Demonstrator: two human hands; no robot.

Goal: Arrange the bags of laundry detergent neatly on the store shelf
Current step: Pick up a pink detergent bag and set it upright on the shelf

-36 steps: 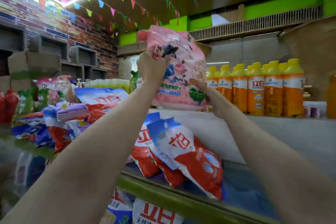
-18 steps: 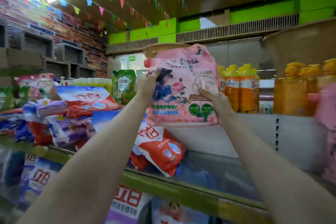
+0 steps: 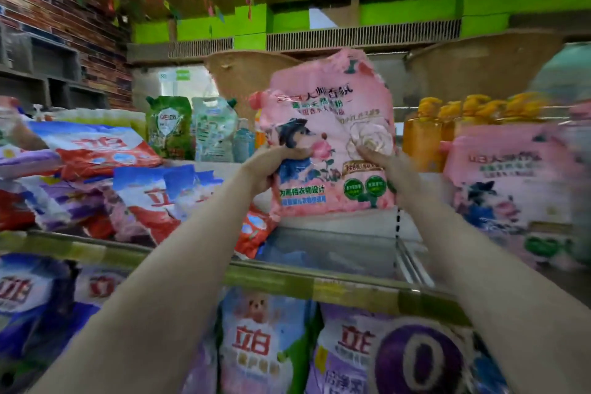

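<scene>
Head view, only one I've got. Both hands on the pink detergent bag (image 3: pixel 329 141), held upright above the bare stretch of the shelf (image 3: pixel 332 249). Left hand (image 3: pixel 271 166) grips its left edge at mid height, fingers curled round it; right hand (image 3: pixel 380 163) pinches the front face near the white flower print, fingers clamped on the film.

Change over the last second: the bag has come down from up high and moved right, and my left grip has dropped from the top corner to the middle. A second pink bag (image 3: pixel 508 182) now shows standing at the right, blurred.

Read: I'm lining this one up for the open slot between the slumped red-and-blue bags (image 3: pixel 153 198) on the left and that pink one. The bag's bottom edge looks just above the shelf's back ledge; can't tell if it touches.

Not placed yet. The soft bag may slump once released. The left heap still needs straightening.
</scene>
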